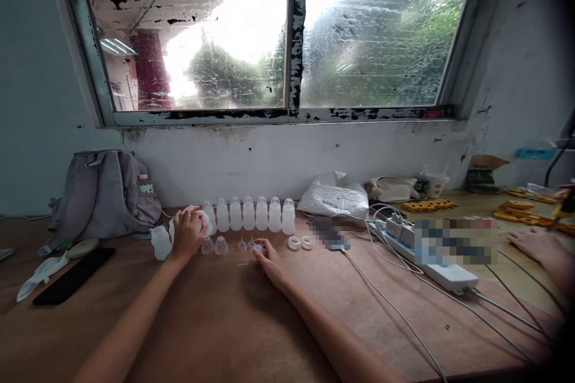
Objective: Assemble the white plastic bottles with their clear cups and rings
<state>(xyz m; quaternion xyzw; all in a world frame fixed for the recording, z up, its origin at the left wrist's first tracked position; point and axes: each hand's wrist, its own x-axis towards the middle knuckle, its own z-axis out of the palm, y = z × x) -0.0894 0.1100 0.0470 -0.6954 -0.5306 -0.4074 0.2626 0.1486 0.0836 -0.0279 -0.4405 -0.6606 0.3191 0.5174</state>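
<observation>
My left hand (187, 233) is wrapped round a white translucent bottle (205, 224), near the left end of a row of capped bottles (248, 214) by the wall. Left of this hand stands an uncapped white bottle (160, 243). Two clear domed caps (221, 245) sit on the table in front of the row. My right hand (268, 260) has its fingers together on a small clear piece (257, 248), beside a clear nipple (242, 245). Two white rings (294, 243) lie right of it.
A grey backpack (105, 194) and black phone (74, 276) are at the left. Behind the rings lies a silvery bag (333, 196). A white power strip (442, 272) with cables spans the right side. Another person's hand (530, 245) rests near yellow parts (516, 212).
</observation>
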